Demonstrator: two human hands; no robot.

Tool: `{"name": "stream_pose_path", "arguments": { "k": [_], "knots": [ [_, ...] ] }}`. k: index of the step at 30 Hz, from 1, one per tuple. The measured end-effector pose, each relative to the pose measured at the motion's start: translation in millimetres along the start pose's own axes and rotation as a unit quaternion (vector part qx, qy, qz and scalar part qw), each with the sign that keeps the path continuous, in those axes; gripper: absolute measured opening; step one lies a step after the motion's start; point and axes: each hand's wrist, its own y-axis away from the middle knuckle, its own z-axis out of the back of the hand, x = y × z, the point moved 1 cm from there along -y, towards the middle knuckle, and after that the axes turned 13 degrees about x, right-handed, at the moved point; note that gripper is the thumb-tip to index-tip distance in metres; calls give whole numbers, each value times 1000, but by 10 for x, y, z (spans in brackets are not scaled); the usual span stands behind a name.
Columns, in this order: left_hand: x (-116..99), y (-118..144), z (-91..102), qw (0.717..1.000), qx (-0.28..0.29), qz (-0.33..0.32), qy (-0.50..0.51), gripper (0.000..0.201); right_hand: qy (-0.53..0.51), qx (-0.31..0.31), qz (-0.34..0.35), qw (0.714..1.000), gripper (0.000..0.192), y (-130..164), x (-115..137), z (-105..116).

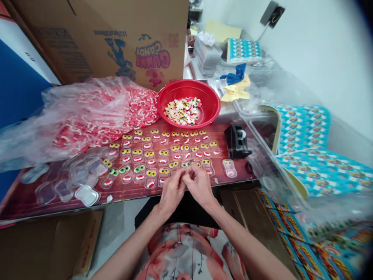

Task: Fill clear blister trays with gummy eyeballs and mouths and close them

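My left hand and my right hand meet at the front edge of the table, fingertips pressed together. Both are closed in a pinch, and what they hold, if anything, is hidden between the fingers. Just beyond the fingertips, a pair of green gummy eyes shows in a small clear plastic tray. Rows of similar clear trays spread around and behind my hands, mostly with yellow or green eyes above red-and-white gummy mouths. Farther back, a red bowl contains a heap of loose gummy eyes.
A plastic bag of red-and-white gummies lies at the back left, with stacked clear trays before it. To the right stand a black tape dispenser and a clear bin with blue printed sheets. A large carton rises behind.
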Motion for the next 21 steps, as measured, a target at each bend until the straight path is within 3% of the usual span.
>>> {"name": "stream_pose_path", "arguments": {
  "k": [3,8,14,21],
  "knots": [
    [29,-14,16,999,36,20,34,27,0,9,-8,1000,5,21,-40,32],
    [47,40,23,993,62,62,83,39,29,125,-6,992,15,85,-84,95],
    [38,114,-23,986,77,83,120,50,-50,215,-74,973,14,123,-160,110],
    [63,247,-71,972,101,123,175,51,-42,239,-95,966,8,264,-231,75]
  ]
}}
